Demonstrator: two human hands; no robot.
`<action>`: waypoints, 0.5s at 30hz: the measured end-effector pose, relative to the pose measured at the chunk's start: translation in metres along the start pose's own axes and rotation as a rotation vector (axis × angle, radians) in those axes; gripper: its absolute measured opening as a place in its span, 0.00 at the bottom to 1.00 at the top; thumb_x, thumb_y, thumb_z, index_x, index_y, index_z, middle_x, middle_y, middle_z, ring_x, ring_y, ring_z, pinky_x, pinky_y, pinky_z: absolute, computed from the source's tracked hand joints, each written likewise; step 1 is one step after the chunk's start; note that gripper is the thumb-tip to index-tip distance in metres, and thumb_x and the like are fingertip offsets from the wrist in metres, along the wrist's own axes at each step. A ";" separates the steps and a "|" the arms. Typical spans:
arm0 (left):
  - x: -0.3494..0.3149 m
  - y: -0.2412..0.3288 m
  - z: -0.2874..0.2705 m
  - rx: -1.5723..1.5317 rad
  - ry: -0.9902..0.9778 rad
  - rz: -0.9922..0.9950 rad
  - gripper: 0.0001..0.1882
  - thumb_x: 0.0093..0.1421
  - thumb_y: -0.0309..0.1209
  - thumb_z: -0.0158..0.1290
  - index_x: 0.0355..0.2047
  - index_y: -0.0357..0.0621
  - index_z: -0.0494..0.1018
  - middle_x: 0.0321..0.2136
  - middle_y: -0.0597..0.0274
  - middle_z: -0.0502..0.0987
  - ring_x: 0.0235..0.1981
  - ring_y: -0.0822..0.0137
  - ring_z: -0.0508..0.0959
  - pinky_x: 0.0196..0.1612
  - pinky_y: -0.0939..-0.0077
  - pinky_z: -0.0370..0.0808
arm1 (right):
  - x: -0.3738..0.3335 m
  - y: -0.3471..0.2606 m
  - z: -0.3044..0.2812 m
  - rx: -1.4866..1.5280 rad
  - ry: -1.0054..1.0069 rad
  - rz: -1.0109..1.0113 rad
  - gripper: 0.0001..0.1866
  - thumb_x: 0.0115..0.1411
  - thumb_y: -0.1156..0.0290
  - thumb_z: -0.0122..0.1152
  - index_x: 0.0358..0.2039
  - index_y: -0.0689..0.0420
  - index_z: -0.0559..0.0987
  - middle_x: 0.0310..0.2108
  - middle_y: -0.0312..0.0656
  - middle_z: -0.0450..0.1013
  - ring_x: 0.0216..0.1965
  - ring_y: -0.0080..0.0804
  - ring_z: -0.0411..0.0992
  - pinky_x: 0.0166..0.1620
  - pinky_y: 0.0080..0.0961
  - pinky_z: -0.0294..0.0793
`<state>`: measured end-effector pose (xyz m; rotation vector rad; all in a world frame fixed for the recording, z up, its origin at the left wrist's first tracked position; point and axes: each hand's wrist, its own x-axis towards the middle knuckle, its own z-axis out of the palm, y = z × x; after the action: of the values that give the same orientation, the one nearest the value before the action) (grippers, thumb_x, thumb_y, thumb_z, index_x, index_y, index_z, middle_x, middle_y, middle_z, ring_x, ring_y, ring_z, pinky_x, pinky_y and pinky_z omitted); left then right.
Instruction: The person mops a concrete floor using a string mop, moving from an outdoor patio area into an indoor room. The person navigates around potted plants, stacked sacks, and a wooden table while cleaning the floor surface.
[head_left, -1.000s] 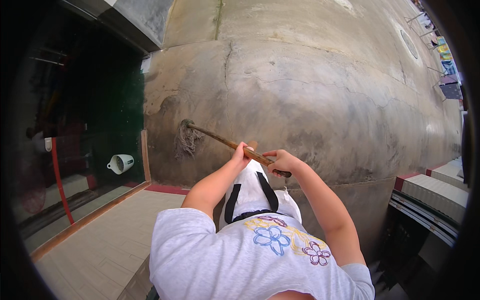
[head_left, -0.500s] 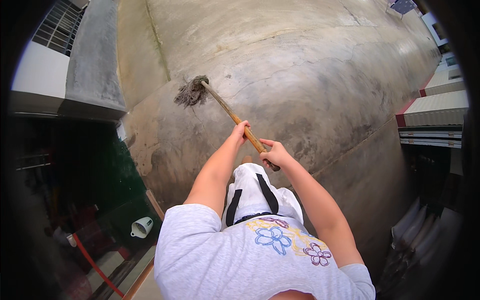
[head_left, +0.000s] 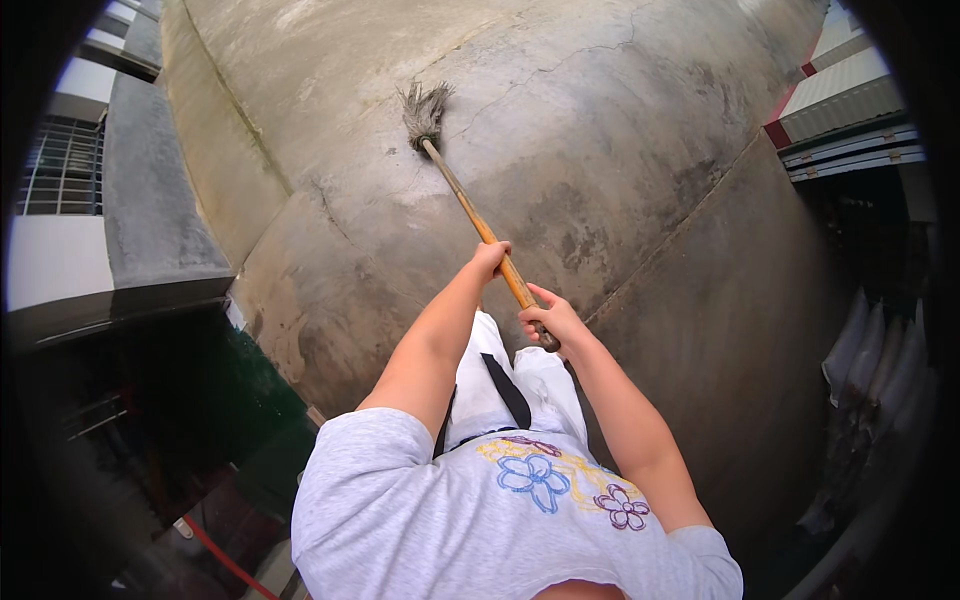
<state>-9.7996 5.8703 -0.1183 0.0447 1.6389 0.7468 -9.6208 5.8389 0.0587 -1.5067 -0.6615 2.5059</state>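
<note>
A mop point(head_left: 463, 193) with a long wooden handle slants away from me, its grey string head point(head_left: 425, 115) spread on the concrete floor point(head_left: 640, 160). My left hand point(head_left: 492, 257) is closed around the handle partway down. Close to the handle's dark near end, my right hand point(head_left: 553, 320) grips it too, with the index finger lying along the wood. Part of each hand's fingers is hidden behind the handle.
Cracks and joint lines cross the floor, which has damp, dark patches. On the left are a barred window point(head_left: 62, 167), a grey wall point(head_left: 160, 180) and a dark green area point(head_left: 240, 385). Pale sacks point(head_left: 862, 345) and a ribbed white shutter point(head_left: 835, 103) stand at the right.
The mop head has swung forward and slightly right, and its strings now fan out away from me. Both hands keep their hold on the handle. The view has shifted over the floor.
</note>
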 end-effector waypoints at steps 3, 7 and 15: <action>-0.009 -0.046 0.074 0.121 -0.144 -0.096 0.08 0.43 0.30 0.53 0.21 0.40 0.67 0.15 0.62 0.67 0.13 0.67 0.68 0.14 0.73 0.66 | -0.035 0.032 -0.066 0.155 0.098 -0.011 0.41 0.46 0.87 0.55 0.61 0.59 0.53 0.20 0.42 0.67 0.16 0.25 0.65 0.18 0.21 0.64; -0.055 -0.117 0.196 0.216 -0.301 -0.180 0.09 0.46 0.32 0.54 0.22 0.41 0.67 0.16 0.62 0.68 0.15 0.67 0.71 0.17 0.73 0.70 | -0.122 0.082 -0.176 0.298 0.190 -0.044 0.40 0.45 0.87 0.56 0.60 0.59 0.56 0.20 0.40 0.67 0.15 0.24 0.65 0.17 0.19 0.64; -0.175 -0.267 0.361 0.567 -0.604 -0.397 0.14 0.48 0.34 0.56 0.28 0.40 0.65 0.20 0.61 0.71 0.20 0.67 0.74 0.22 0.71 0.75 | -0.301 0.206 -0.267 0.476 0.535 -0.055 0.39 0.46 0.87 0.56 0.60 0.57 0.58 0.18 0.39 0.68 0.15 0.21 0.65 0.16 0.17 0.63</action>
<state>-9.3353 5.7426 -0.1019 0.3096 1.1726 -0.0608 -9.2217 5.6316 0.1031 -1.7979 -0.0178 1.8881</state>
